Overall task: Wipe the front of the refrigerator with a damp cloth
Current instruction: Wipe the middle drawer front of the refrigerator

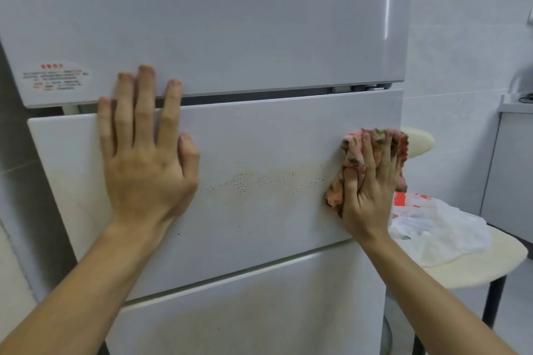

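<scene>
A white refrigerator fills the view, with a top door, a middle drawer front and a lower door. A yellowish band with dark specks runs across the middle front. My right hand presses a bunched pink floral cloth against the right end of that front, just right of the specks. My left hand lies flat with fingers spread on the left part of the middle front; its fingertips reach over the gap onto the top door's lower edge.
A cream round table with dark legs stands to the right of the refrigerator, with a crumpled clear plastic bag with red print on it. A sticker sits on the top door's lower left. A tiled wall and a counter are at the far right.
</scene>
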The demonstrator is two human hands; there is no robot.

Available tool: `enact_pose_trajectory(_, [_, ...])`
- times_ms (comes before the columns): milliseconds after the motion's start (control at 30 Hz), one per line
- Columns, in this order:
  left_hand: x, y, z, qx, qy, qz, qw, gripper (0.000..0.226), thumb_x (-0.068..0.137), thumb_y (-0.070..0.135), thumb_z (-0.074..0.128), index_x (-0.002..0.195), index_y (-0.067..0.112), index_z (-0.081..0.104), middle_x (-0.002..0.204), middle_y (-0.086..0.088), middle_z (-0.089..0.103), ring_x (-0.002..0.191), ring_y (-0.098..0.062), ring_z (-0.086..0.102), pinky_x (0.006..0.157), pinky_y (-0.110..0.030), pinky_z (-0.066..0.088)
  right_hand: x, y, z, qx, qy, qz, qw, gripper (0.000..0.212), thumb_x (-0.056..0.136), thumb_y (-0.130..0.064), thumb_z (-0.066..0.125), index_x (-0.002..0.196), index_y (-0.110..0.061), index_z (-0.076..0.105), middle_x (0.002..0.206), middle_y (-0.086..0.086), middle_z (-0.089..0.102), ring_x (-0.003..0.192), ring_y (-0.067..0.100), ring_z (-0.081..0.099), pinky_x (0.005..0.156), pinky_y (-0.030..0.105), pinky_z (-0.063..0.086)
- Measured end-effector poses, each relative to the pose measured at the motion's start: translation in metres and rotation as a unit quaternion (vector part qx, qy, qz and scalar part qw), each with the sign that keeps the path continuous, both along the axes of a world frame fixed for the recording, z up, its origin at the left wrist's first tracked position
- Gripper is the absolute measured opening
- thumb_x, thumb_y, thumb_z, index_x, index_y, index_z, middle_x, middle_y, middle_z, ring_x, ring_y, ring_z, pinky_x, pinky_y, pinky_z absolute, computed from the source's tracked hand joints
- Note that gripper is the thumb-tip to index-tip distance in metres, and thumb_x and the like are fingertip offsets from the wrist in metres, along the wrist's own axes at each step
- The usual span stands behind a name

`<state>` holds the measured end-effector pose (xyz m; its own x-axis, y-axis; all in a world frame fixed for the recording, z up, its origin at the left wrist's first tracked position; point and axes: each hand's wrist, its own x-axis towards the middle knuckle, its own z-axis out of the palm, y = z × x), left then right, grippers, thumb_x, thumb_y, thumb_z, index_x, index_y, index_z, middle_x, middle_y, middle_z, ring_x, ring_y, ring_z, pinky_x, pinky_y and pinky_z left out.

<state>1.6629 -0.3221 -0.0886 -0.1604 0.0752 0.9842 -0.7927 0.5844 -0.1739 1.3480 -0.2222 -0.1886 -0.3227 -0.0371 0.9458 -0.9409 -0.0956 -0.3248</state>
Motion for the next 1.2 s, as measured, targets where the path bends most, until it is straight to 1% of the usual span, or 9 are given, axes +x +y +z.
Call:
enact_pose_trajectory(167, [-0.007,0.002,-0.001,0.026,0.011,-0.005,1.0,0.066,0.106,0.032,0.04,0.168,0.015,0.024,0.174,-0.016,0.018,0.162,-0.037,0.015,0.132,-0.056,0.01,0.005,0.003,-0.025,0.037,-0.016,0.016,0.999,0.06,0.111,-0.039,0.033,0.165,-0.016,0.025,0.175,0.016,0.015,0.164,0.032,0.007,0.128,0.067,0.008])
enact_pose_trajectory(333, [-0.02,0.014,-0.016,0.052,0.016,-0.01,0.998,0.071,0.102,0.042,0.047,0.167,0.022,0.027,0.176,-0.015,0.015,0.163,-0.035,0.011,0.131,-0.059,0.001,0.001,0.012,-0.001,0.052,0.021,0.0,0.998,0.061,0.106,-0.034,0.039,0.164,-0.016,0.031,0.175,0.0,0.005,0.163,0.013,-0.007,0.13,0.062,0.002])
enact_pose_trajectory(433, [-0.029,0.016,-0.028,0.052,-0.001,0.008,0.999,0.074,0.102,0.053,0.048,0.167,0.024,0.027,0.176,-0.014,0.014,0.163,-0.034,0.011,0.129,-0.061,-0.002,-0.001,0.009,0.027,0.03,0.036,-0.005,0.999,0.058,0.107,-0.037,0.041,0.162,-0.018,0.036,0.174,0.012,0.013,0.163,0.021,-0.001,0.131,0.06,0.002])
enact_pose_trajectory(533, [-0.032,0.013,-0.039,0.037,-0.006,0.034,0.999,0.076,0.103,0.06,0.047,0.167,0.025,0.028,0.175,-0.013,0.018,0.162,-0.036,0.014,0.128,-0.065,0.002,-0.003,0.003,0.033,0.008,0.038,0.003,0.999,0.057,0.108,-0.037,0.04,0.162,-0.017,0.039,0.174,0.015,0.02,0.163,0.031,0.009,0.13,0.061,0.004])
enact_pose_trajectory(633, [-0.031,0.007,-0.041,0.019,-0.009,0.053,0.998,0.076,0.104,0.063,0.044,0.167,0.025,0.027,0.175,-0.013,0.019,0.162,-0.036,0.015,0.127,-0.068,0.006,-0.008,0.002,-0.01,-0.003,0.063,-0.02,0.998,0.056,0.111,-0.04,0.037,0.159,-0.011,0.043,0.172,0.017,0.025,0.162,0.037,0.015,0.128,0.066,0.01])
enact_pose_trajectory(733, [-0.033,0.004,-0.044,0.004,0.003,0.076,0.997,0.076,0.104,0.062,0.044,0.167,0.023,0.027,0.175,-0.014,0.02,0.162,-0.037,0.016,0.127,-0.069,0.008,-0.011,0.004,-0.065,0.019,0.088,-0.012,0.996,0.056,0.111,-0.041,0.038,0.159,-0.013,0.041,0.173,0.017,0.021,0.163,0.037,0.011,0.127,0.068,0.011])
enact_pose_trajectory(833, [-0.036,0.003,-0.046,-0.011,0.007,0.083,0.996,0.075,0.104,0.059,0.044,0.167,0.022,0.027,0.174,-0.015,0.02,0.161,-0.038,0.017,0.126,-0.071,0.01,-0.016,0.006,-0.075,0.047,0.095,-0.016,0.994,0.057,0.107,-0.042,0.043,0.158,-0.017,0.039,0.171,0.02,0.023,0.161,0.04,0.013,0.128,0.067,0.008])
enact_pose_trajectory(1033, [-0.036,0.0,-0.045,-0.016,0.012,0.09,0.996,0.074,0.104,0.059,0.042,0.167,0.023,0.027,0.176,-0.012,0.017,0.163,-0.035,0.014,0.125,-0.07,0.011,-0.022,0.002,0.019,0.005,0.125,-0.032,0.992,0.059,0.107,-0.049,0.046,0.161,-0.027,0.037,0.171,0.022,0.023,0.159,0.046,0.017,0.127,0.068,0.007])
enact_pose_trajectory(1200, [-0.035,0.0,-0.045,-0.009,0.007,0.085,0.996,0.074,0.104,0.06,0.041,0.167,0.024,0.026,0.176,-0.012,0.016,0.163,-0.035,0.014,0.126,-0.069,0.006,-0.013,-0.005,0.065,-0.011,0.074,-0.035,0.997,0.059,0.107,-0.054,0.041,0.162,-0.033,0.038,0.174,0.017,0.018,0.161,0.044,0.01,0.124,0.073,0.004])
